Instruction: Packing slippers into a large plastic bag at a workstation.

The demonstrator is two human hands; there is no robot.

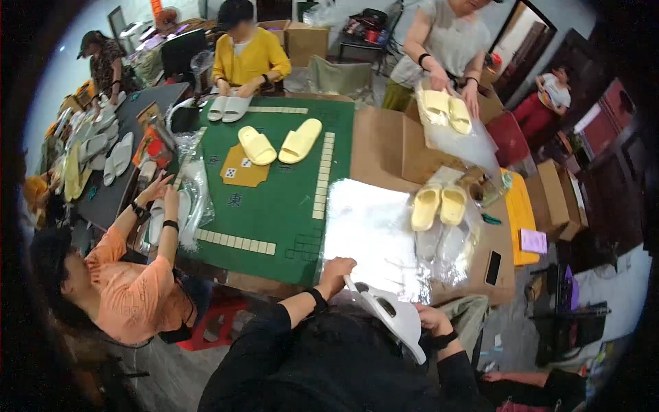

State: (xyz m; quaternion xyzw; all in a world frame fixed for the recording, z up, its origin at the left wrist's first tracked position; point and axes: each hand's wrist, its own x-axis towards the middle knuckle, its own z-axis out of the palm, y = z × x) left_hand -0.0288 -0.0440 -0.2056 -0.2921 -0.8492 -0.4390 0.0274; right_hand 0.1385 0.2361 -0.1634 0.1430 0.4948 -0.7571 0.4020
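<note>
Slippers are the thing in hand here — I see a white slipper (395, 314) held low in front of the body, near the bottom of the view, just over the near edge of the bench (374, 147). The right hand (434, 320) is under its far side, fingers curled around the edge, so I judge they grasp it. The left hand (338, 269) is at the toe end of the slipper, resting at the edge of a clear plastic bag (374, 233) that lies flat and shiny on the bench; its fingers are bent down, but I cannot tell if they pinch the bag, the slipper, or only press.

The risk, as I judge it: the bag is thin and slippery, and only one hand seems free to manage it. If the mouth of the bag does not stay open, the slipper may catch on the film and crumple it or push it across the bench toward the pair of yellow slippers (439, 204) already bagged just beyond. The slipper is also held near its edge, so it may tilt and drop to the lap or floor.

Both forearms come up from the lower edge in black sleeves, wrists with dark bands — the left reaches forward and slightly inward, the right stays bent close to the body, palm turned up under the slipper.
</note>
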